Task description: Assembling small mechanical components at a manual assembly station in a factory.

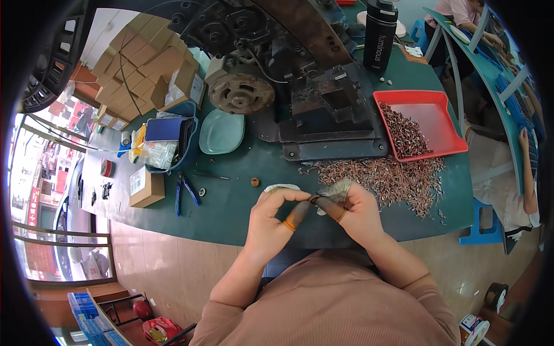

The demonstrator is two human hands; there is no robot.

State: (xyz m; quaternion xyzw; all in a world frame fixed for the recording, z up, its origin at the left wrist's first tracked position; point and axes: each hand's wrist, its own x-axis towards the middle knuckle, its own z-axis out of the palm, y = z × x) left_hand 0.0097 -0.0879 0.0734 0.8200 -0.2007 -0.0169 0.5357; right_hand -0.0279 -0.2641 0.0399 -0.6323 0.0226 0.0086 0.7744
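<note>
My left hand [268, 218] and my right hand [362, 214] meet over the near edge of the green table, thumbs and fingers pinched together. Between the fingertips is a small dark, loop-like piece [314, 199], too small to name. Dark finger cots with orange rims cover both thumbs, and a greyish wrapping [336, 189] shows at the fingers of my right hand. Just beyond my right hand lies a spread pile of small reddish-brown and silvery metal pieces [369, 181]. A white piece [281, 187] shows behind my left fingers.
A dark machine [337, 109] stands ahead. At the right, a red tray [450, 130] holds more small pieces, with a black bottle [381, 34] behind it. Leftward are blue-handled pliers [179, 196], a cardboard box [147, 189], a blue bin [193, 138] and a pale dish [222, 132].
</note>
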